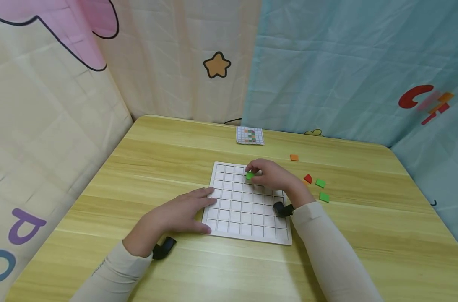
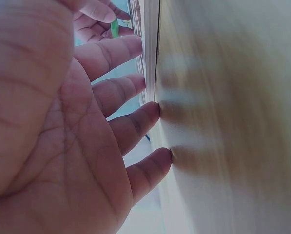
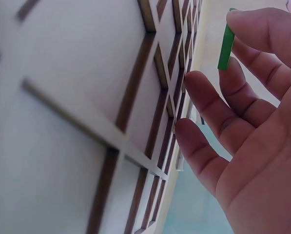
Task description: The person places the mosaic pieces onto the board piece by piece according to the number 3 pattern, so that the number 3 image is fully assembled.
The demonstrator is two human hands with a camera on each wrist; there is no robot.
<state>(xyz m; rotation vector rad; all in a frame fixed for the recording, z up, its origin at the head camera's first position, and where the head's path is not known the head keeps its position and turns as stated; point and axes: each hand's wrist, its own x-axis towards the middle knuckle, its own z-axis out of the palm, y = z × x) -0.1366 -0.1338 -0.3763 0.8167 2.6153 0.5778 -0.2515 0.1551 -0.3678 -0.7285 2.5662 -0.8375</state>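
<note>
A white grid board with recessed square cells lies on the wooden table. Over its far part, my right hand pinches a green square tile between thumb and fingers. In the right wrist view the green tile stands on edge in the pinch, and two other fingertips reach the grid's ridges. My left hand lies at the board's left edge with its fingers spread, fingertips on the rim. The left wrist view shows the fingers extended, two of them touching the tabletop beside the board.
Right of the board lie two green tiles, a red quarter-round tile and an orange piece partly behind the right wrist. Farther back is an orange tile. A printed pattern card lies near the table's far edge, before the curtain.
</note>
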